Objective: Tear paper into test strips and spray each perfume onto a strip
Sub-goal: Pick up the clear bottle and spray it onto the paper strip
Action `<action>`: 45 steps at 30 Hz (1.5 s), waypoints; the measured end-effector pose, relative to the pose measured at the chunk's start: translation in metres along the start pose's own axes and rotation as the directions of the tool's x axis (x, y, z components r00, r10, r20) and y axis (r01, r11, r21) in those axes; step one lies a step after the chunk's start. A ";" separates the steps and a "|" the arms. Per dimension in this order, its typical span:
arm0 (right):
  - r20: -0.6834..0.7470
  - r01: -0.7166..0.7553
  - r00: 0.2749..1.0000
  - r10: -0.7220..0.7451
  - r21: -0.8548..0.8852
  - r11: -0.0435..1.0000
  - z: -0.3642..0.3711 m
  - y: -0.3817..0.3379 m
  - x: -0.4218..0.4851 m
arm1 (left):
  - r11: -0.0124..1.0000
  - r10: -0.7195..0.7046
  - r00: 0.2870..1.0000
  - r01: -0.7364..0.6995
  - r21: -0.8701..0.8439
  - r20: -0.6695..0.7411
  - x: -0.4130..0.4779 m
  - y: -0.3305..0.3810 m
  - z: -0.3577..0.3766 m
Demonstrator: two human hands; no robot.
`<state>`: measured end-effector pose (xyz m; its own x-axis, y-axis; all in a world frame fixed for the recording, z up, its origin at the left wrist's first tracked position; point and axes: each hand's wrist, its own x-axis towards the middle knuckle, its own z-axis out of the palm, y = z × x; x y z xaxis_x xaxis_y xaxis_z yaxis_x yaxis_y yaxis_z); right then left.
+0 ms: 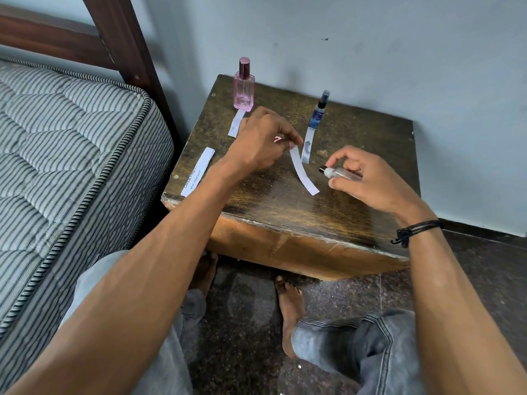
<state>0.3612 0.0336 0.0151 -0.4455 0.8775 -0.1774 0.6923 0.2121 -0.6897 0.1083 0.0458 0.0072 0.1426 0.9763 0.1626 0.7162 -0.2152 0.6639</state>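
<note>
Left hand (263, 141) pinches the top end of a clean paper strip (302, 172) between thumb and forefinger; the strip hangs down and toward the person, its lower end just above or touching the bench (356, 223), cannot tell which. Right hand (368, 181) is closed around a small clear spray bottle (338, 173), held on its side, black nozzle pointing at the strip; forefinger arched over the nozzle end, other fingers wrapped on the body.

Landmark: the held strip. Just behind it lies a strip with a dark wet stain (307, 143), and at the far end of that one stands the blue bottle (320, 112). Farther left and behind stands the pink bottle (243, 85), with another marked strip (236, 124) in front of it. Left of the held strip, near the bench edge, lies a printed paper remnant (198, 172).

Risks, as judged:
- Stained strip sits almost touching the held one; spray drift could mix the scents on it.
- Nozzle aims near the lower, free end; a limp strip may swing away and the mist lands on the bench.
- Bottle is held sideways; the pump may draw air and sputter if the fill is low.
- Spray toward the pinching fingers would scent the skin.

Not readable: fill level of the clear bottle, hidden by the hand; whether its cap is off; a pink object under the left fingers, mostly covered; most of the print on the remnant.
</note>
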 end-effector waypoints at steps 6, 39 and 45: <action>0.066 0.021 0.998 -0.016 -0.075 0.997 0.014 -0.011 0.003 | 1.000 -0.001 1.000 0.001 -0.002 -0.007 0.000 0.000 0.001; 0.049 0.018 0.999 -0.007 -0.221 0.975 0.021 -0.010 0.012 | 0.999 -0.029 0.999 0.029 0.019 0.018 0.000 0.002 0.000; 0.084 -0.002 0.996 0.032 -0.338 0.941 0.019 -0.015 0.009 | 1.000 -0.020 1.000 0.020 0.006 0.012 0.000 0.001 -0.001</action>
<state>0.3366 0.0302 0.0106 -0.4692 0.8446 -0.2579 0.8442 0.3433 -0.4117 0.1080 0.0453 0.0085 0.1363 0.9807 0.1403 0.7232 -0.1953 0.6624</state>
